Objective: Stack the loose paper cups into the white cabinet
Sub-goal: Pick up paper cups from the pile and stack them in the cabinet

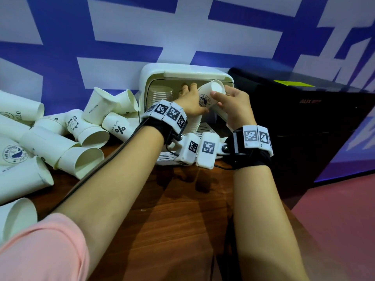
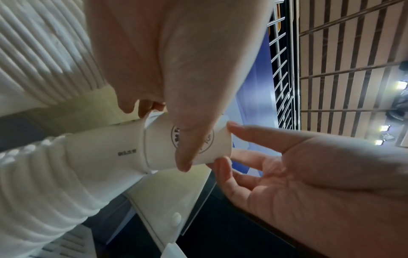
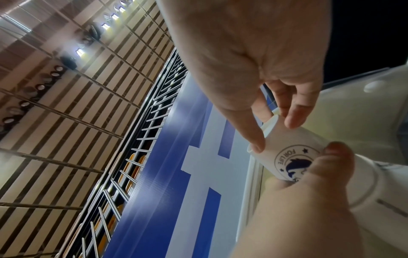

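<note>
The white cabinet (image 1: 148, 78) stands open at the table's back, with a stack of cups (image 1: 162, 96) in its left side. A second cup stack (image 1: 195, 124) leans out of the opening. Its top cup (image 1: 211, 94), printed with a round blue logo, points base-up. My left hand (image 1: 195, 98) grips this stack near the top, thumb across the logo (image 2: 187, 136). My right hand (image 1: 220, 92) pinches the top cup's base between thumb and fingers (image 3: 293, 122). In the left wrist view the top cup (image 2: 159, 148) sits partly nested in the stack (image 2: 44, 174).
Several loose paper cups (image 1: 91, 136) lie in a heap on the wooden table (image 1: 172, 209), left of the cabinet. A black appliance (image 1: 304, 118) stands close on the right. The cabinet door (image 2: 167, 200) hangs open beside my right hand. A blue and white wall is behind.
</note>
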Tool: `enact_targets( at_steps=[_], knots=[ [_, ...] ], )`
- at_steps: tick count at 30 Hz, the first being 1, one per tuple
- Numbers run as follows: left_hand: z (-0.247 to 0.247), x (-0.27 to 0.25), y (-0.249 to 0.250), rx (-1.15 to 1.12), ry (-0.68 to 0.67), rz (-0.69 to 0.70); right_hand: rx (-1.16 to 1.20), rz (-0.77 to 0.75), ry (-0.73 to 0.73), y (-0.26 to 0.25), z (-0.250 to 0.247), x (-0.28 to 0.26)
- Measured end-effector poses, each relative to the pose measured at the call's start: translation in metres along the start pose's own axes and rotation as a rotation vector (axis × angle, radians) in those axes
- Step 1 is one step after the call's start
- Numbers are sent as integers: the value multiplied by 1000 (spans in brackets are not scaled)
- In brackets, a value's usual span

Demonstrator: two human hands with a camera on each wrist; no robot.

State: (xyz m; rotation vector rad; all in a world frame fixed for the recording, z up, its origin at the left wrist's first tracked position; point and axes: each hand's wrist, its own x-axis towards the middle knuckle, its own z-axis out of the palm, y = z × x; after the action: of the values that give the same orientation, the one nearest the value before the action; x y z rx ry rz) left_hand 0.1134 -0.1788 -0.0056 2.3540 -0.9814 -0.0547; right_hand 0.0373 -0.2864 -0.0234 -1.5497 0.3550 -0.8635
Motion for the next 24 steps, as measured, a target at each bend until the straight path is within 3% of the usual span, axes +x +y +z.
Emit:
enact_targets(
  at_steps=[7,12,18,24],
  knots=[
    [-2,2,-1,28,-10,11,-43,-31,-20,-6,0,-3],
    [-4,2,-3,33,19,11,-40,-28,45,-6,-1,-2],
    [0,6,-12,39,-45,-37,-160,-42,-19,-3,2,-1],
    [2,3,-18,82,-70,-103,-229,-5,-187,-1,13,-6]
  ],
)
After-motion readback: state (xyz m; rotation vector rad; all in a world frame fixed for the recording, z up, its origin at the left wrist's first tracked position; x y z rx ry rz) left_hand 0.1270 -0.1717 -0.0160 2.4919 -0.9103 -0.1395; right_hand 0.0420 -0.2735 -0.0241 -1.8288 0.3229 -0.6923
